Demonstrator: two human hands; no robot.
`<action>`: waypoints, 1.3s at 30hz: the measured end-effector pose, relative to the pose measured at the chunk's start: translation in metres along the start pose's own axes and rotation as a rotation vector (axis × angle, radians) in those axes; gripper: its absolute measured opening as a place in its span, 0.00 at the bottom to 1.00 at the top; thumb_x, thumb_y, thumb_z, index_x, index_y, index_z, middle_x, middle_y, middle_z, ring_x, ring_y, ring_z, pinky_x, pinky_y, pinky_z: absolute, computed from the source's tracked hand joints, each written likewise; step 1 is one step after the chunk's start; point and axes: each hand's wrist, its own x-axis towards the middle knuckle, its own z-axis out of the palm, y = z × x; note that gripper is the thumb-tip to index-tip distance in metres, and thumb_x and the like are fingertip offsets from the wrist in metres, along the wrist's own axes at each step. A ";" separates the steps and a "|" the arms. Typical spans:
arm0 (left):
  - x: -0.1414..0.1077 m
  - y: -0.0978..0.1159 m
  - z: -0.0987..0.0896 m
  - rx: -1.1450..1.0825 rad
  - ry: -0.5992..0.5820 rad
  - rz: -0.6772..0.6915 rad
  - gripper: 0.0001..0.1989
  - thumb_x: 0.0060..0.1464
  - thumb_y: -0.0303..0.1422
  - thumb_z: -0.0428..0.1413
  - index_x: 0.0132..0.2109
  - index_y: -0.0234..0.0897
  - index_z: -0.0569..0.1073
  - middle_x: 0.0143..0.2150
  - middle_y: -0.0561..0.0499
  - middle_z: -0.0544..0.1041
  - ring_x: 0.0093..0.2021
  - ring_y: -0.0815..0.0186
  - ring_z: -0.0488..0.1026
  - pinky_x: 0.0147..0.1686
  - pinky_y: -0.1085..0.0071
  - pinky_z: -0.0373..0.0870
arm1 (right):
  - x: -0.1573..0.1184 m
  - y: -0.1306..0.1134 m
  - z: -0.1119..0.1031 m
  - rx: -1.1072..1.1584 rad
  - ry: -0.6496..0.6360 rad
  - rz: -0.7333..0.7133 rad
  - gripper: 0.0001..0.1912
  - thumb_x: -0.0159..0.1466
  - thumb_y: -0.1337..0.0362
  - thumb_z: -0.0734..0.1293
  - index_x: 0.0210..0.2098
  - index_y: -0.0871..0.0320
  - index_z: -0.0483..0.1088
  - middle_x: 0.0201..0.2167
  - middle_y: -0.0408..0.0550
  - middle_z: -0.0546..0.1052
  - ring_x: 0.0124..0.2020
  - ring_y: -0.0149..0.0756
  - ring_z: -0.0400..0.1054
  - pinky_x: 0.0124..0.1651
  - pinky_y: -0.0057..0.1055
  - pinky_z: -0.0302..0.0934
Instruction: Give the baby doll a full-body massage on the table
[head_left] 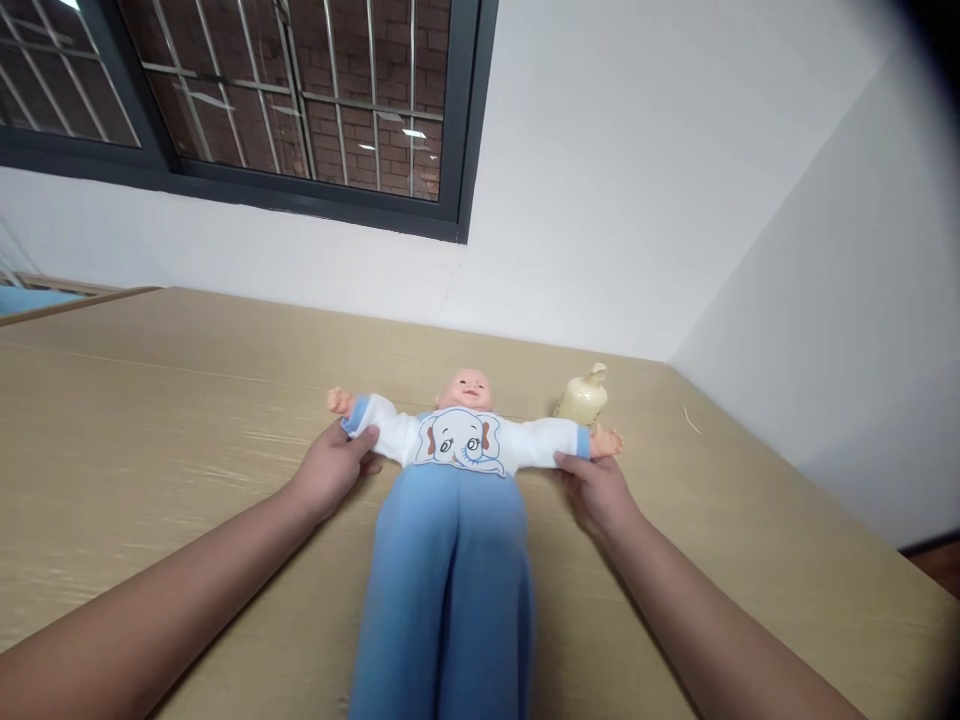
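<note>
A baby doll [459,515] lies on its back on the wooden table, head toward the wall. It wears a white top with an elephant patch and long blue trousers. Both its arms are stretched out sideways. My left hand [337,465] grips the sleeve of the doll arm on the left, near the blue cuff, thumb on top. On the other side my right hand [600,490] holds the other sleeve just below its cuff, fingers partly hidden underneath. A cream pump bottle [583,397] stands behind the doll arm on the right.
The table [187,430] reaches back to a white wall [600,200]. Above it is a dark-framed window [315,195] with metal bars. A thin pale strand [691,420] lies on the table at right. Something light blue [34,298] shows beyond the left edge.
</note>
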 end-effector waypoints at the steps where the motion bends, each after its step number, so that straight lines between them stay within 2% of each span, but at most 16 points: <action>1: 0.001 0.001 0.000 -0.066 0.007 -0.067 0.23 0.54 0.46 0.62 0.49 0.34 0.74 0.44 0.43 0.80 0.41 0.56 0.79 0.35 0.64 0.78 | 0.001 -0.001 0.000 0.038 0.019 0.060 0.24 0.53 0.64 0.77 0.49 0.56 0.74 0.47 0.52 0.82 0.49 0.52 0.76 0.51 0.51 0.73; 3: 0.002 0.003 0.001 -0.134 0.041 -0.178 0.18 0.55 0.41 0.63 0.49 0.35 0.75 0.49 0.42 0.80 0.44 0.57 0.80 0.34 0.68 0.79 | 0.002 -0.003 0.000 0.083 0.048 0.194 0.24 0.52 0.65 0.77 0.49 0.56 0.74 0.48 0.52 0.81 0.50 0.50 0.76 0.50 0.47 0.74; 6: 0.004 0.007 0.001 -0.172 0.060 -0.257 0.13 0.59 0.35 0.61 0.49 0.35 0.75 0.51 0.41 0.80 0.47 0.58 0.80 0.34 0.71 0.80 | 0.005 -0.007 -0.004 0.134 0.051 0.349 0.22 0.53 0.68 0.76 0.47 0.56 0.76 0.48 0.51 0.82 0.48 0.45 0.77 0.50 0.38 0.74; 10: 0.005 0.006 0.000 -0.175 0.051 -0.255 0.15 0.58 0.35 0.61 0.50 0.32 0.75 0.52 0.38 0.80 0.49 0.55 0.80 0.36 0.69 0.80 | 0.006 -0.007 -0.006 0.150 0.043 0.382 0.20 0.53 0.69 0.76 0.45 0.56 0.77 0.48 0.50 0.82 0.48 0.45 0.77 0.51 0.37 0.73; 13: 0.005 0.002 -0.002 -0.051 0.020 -0.121 0.22 0.57 0.44 0.61 0.52 0.33 0.74 0.51 0.39 0.80 0.50 0.51 0.79 0.41 0.62 0.78 | 0.003 -0.004 -0.002 0.107 0.050 0.267 0.22 0.52 0.65 0.78 0.47 0.55 0.77 0.49 0.50 0.81 0.51 0.48 0.76 0.53 0.43 0.72; 16: 0.000 0.000 -0.002 0.274 0.073 0.103 0.24 0.58 0.50 0.58 0.51 0.34 0.75 0.48 0.42 0.81 0.50 0.48 0.78 0.50 0.54 0.73 | -0.003 -0.003 0.004 -0.058 0.055 0.051 0.22 0.53 0.59 0.78 0.47 0.56 0.77 0.48 0.52 0.82 0.52 0.52 0.75 0.57 0.49 0.69; 18: -0.007 0.003 0.000 0.422 0.098 0.220 0.22 0.59 0.49 0.57 0.50 0.35 0.76 0.47 0.44 0.81 0.50 0.49 0.77 0.53 0.55 0.71 | -0.009 -0.005 0.009 -0.275 0.063 -0.091 0.19 0.54 0.57 0.78 0.43 0.58 0.78 0.44 0.53 0.82 0.50 0.53 0.75 0.59 0.53 0.66; 20: -0.016 0.008 0.003 0.469 0.069 0.343 0.20 0.60 0.46 0.56 0.50 0.36 0.76 0.48 0.46 0.81 0.49 0.51 0.78 0.52 0.59 0.72 | -0.016 -0.009 0.014 -0.453 0.034 -0.214 0.16 0.57 0.58 0.76 0.42 0.58 0.79 0.44 0.53 0.82 0.50 0.53 0.75 0.59 0.52 0.65; 24: -0.032 0.022 0.007 0.598 -0.091 0.620 0.17 0.62 0.40 0.55 0.55 0.41 0.75 0.54 0.49 0.79 0.53 0.57 0.76 0.53 0.65 0.72 | -0.032 -0.018 0.024 -0.578 -0.143 -0.392 0.21 0.63 0.63 0.70 0.56 0.52 0.74 0.55 0.50 0.78 0.56 0.48 0.72 0.61 0.46 0.65; 26: -0.036 0.025 0.007 0.684 -0.164 0.744 0.18 0.63 0.38 0.54 0.58 0.41 0.73 0.57 0.48 0.77 0.56 0.57 0.75 0.56 0.65 0.71 | -0.036 -0.019 0.027 -0.670 -0.197 -0.463 0.23 0.63 0.65 0.69 0.58 0.50 0.73 0.57 0.49 0.76 0.57 0.47 0.72 0.60 0.45 0.66; 29: -0.035 0.024 0.005 0.807 -0.208 0.906 0.20 0.64 0.36 0.53 0.61 0.37 0.72 0.60 0.44 0.75 0.59 0.56 0.74 0.58 0.63 0.71 | -0.037 -0.017 0.028 -0.807 -0.260 -0.597 0.27 0.61 0.68 0.69 0.60 0.49 0.71 0.59 0.50 0.75 0.59 0.48 0.70 0.61 0.46 0.66; 34: -0.034 0.024 0.005 1.017 -0.237 1.016 0.22 0.65 0.34 0.50 0.63 0.36 0.70 0.62 0.42 0.74 0.59 0.52 0.73 0.56 0.57 0.73 | -0.036 -0.014 0.027 -0.984 -0.353 -0.771 0.34 0.59 0.74 0.65 0.64 0.48 0.67 0.61 0.51 0.72 0.62 0.47 0.66 0.63 0.47 0.65; 39: -0.036 0.028 0.009 1.092 -0.247 1.018 0.21 0.67 0.35 0.48 0.63 0.36 0.71 0.61 0.42 0.75 0.57 0.52 0.74 0.55 0.56 0.74 | -0.038 -0.014 0.028 -1.081 -0.390 -0.791 0.39 0.56 0.77 0.63 0.65 0.48 0.64 0.61 0.51 0.71 0.62 0.49 0.64 0.62 0.50 0.65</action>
